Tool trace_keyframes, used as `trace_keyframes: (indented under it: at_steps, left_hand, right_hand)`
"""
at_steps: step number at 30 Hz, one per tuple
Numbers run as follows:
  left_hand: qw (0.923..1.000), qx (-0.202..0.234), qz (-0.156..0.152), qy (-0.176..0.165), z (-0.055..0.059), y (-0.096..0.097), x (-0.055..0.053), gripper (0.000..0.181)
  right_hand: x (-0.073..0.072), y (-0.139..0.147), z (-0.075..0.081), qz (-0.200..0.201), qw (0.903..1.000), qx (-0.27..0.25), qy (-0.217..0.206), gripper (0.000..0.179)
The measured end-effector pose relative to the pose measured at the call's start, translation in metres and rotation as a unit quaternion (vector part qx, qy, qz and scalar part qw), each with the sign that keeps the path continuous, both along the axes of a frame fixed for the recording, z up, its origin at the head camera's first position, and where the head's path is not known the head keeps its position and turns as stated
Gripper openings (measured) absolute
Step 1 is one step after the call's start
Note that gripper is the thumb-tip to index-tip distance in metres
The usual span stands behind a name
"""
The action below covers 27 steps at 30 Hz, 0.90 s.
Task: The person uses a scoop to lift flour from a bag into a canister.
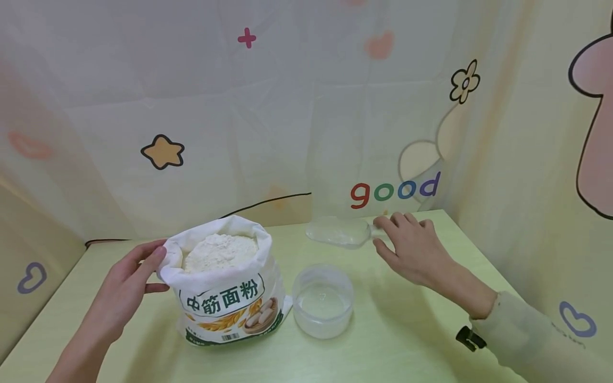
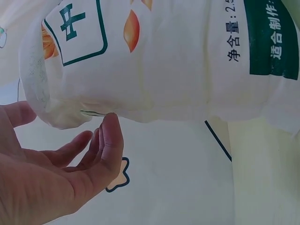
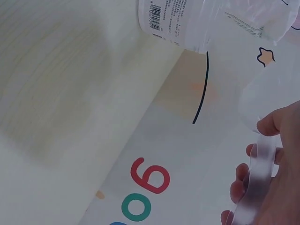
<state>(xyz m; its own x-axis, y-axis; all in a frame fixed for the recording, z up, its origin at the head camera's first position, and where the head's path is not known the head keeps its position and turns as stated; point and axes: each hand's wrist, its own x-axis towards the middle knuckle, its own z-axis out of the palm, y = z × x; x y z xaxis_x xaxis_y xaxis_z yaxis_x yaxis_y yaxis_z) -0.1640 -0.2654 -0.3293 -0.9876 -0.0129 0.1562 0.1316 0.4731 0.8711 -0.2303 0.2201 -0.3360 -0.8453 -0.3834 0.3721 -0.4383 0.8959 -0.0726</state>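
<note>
A white bag of flour [image 1: 230, 298], its mouth rolled back, stands upright on the table with flour [image 1: 220, 252] heaped inside. My left hand [image 1: 126, 282] holds the bag's rolled rim at its left side. In the left wrist view, the fingertips of that hand [image 2: 70, 173] touch the side of the bag [image 2: 168, 70]. At the right, my right hand [image 1: 414, 247] grips the handle of a clear plastic scoop [image 1: 340, 233] above the table. The right wrist view shows its fingers [image 3: 240, 187] curled round the translucent handle [image 3: 262, 164]. The scoop looks bare of flour.
A round translucent tub [image 1: 323, 324], open at the top, stands right of the bag and in front of the scoop. The pale green table [image 1: 402, 351] meets a printed curtain [image 1: 268, 133] at the back. A dark clip [image 1: 471, 339] hangs at the right sleeve.
</note>
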Motion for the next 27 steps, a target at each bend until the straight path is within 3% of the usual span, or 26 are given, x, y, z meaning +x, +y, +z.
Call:
trace_keyframes:
  at_steps: [9,27]
  left_hand:
    - [0.9979,0.049,-0.035,-0.023,0.003,-0.002,-0.001,0.059]
    - [0.9958,0.067,-0.043,-0.046,0.006,-0.005,-0.004,0.055]
  right_hand:
    - [-0.001,-0.005,0.008,0.012,0.9998,0.008,0.012,0.034]
    - [-0.001,-0.018,0.030,0.034,0.9983,0.030,0.036,0.028]
